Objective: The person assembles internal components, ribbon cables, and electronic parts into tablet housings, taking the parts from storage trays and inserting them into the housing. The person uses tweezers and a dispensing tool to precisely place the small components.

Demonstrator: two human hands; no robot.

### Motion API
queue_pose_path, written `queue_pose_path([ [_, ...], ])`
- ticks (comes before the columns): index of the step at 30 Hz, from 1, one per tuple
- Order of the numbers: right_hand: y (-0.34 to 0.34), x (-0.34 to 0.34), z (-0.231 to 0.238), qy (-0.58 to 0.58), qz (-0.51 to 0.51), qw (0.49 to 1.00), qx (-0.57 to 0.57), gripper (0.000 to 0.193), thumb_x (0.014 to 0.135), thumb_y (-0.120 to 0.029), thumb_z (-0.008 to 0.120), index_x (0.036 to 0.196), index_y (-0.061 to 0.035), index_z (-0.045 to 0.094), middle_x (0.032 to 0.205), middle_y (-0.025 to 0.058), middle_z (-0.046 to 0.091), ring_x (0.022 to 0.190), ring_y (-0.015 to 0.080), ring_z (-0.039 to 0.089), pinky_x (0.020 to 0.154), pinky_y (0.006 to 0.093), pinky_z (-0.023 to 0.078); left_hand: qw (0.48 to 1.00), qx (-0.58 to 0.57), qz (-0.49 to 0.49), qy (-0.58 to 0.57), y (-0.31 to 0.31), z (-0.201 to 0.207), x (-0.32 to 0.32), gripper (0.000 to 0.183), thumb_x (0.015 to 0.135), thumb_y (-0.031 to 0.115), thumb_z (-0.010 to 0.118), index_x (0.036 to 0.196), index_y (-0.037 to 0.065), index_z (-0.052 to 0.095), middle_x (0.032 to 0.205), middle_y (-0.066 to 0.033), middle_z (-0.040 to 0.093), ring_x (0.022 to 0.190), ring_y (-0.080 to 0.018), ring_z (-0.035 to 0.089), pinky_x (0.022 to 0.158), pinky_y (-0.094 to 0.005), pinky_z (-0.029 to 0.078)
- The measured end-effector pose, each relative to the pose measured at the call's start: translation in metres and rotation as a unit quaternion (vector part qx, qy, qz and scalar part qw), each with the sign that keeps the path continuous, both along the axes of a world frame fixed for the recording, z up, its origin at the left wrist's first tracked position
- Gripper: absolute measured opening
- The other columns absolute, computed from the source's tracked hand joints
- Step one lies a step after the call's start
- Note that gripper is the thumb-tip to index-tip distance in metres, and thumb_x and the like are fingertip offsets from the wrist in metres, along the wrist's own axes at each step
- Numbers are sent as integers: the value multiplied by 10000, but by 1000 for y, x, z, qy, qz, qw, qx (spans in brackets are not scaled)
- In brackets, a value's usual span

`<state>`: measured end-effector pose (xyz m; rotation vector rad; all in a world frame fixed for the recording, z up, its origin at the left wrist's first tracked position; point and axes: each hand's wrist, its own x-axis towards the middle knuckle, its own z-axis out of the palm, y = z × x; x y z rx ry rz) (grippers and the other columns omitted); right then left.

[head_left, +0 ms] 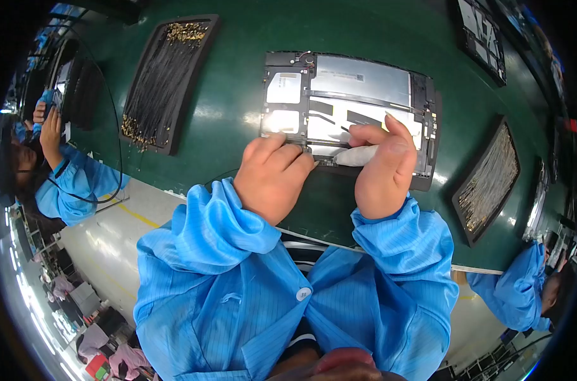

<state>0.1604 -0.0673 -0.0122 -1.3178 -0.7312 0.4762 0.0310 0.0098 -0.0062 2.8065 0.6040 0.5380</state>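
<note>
A tablet-like device with its inside exposed lies in a dark tray on the bench. It has silver panels and black strips. My left hand is closed over its near edge, fingers curled and their tips hidden; a thin dark cable runs in beside it. On my right hand, a white finger cover wraps one digit, which presses flat near a small circuit strip at that edge. The other right fingers are raised and apart. A thin dark tip shows beside them; I cannot tell what it belongs to.
A black tray of thin cables with gold ends sits left on the green bench. A similar tray lies right. Another opened device rests far right. People in blue sleeves work at both sides.
</note>
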Motion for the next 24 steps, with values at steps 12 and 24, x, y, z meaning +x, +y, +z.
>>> queue_pose_path([
  [12,2,-2,0,-107,55,992,-43,218,798,-178,422,820,11,529,740,114,569,694,224,549,681,283,414,999,7,-5,35,-1,4,1,200,606,89,527,804,91,556,813,-38,531,877,-229,459,765,-349,347],
  [24,20,15,-6,-198,51,974,-102,249,778,-190,399,884,25,464,686,103,530,572,199,519,601,292,404,993,-102,52,8,-5,17,-10,158,725,211,538,767,61,568,743,-64,545,756,-231,499,721,-352,378],
])
